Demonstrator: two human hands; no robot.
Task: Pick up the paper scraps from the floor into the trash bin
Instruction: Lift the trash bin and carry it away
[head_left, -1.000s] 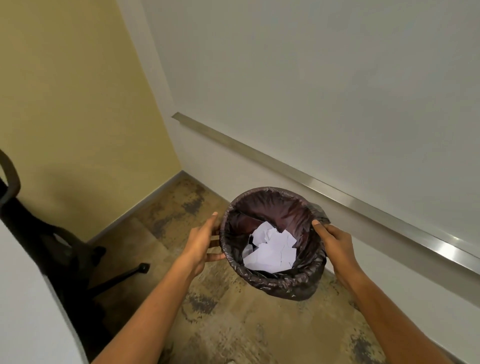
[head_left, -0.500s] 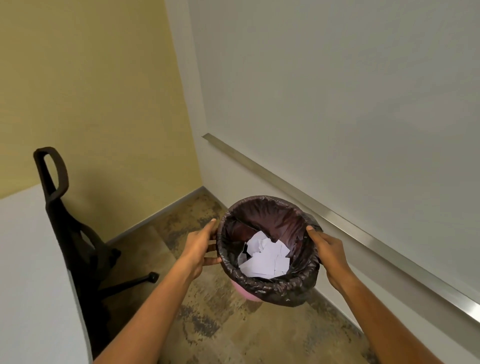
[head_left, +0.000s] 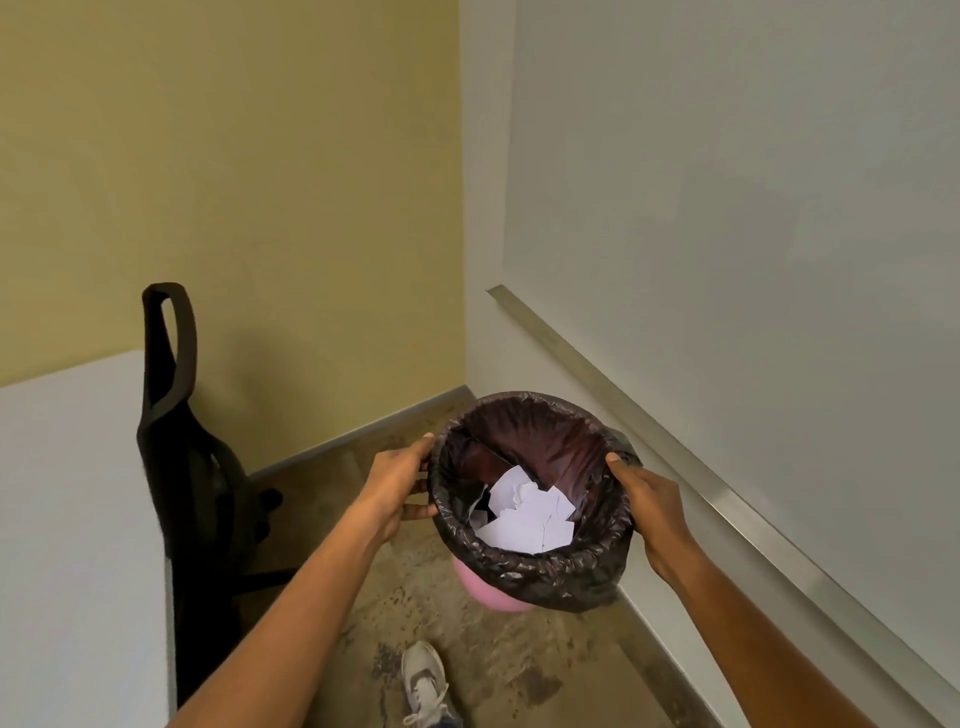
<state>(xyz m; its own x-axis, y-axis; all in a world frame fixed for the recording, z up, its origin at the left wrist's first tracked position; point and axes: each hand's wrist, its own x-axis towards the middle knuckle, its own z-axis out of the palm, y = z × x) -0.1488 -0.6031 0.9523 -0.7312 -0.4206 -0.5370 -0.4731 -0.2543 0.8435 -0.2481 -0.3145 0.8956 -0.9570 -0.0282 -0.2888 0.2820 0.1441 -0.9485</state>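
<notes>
The trash bin has risen off the floor over the last second, its pink base now showing, left hand at 9 o'clock and right hand at 3 o'clock in a holding grip on its rim, paper scraps inside, so collection looks done.

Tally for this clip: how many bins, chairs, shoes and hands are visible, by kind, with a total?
Pink trash bin with black plastic liner, white paper scraps inside: 1
Black office chair: 1
White sneaker: 1
Bare hands on the rim, left hand and right hand: 2
Total: 5
</notes>
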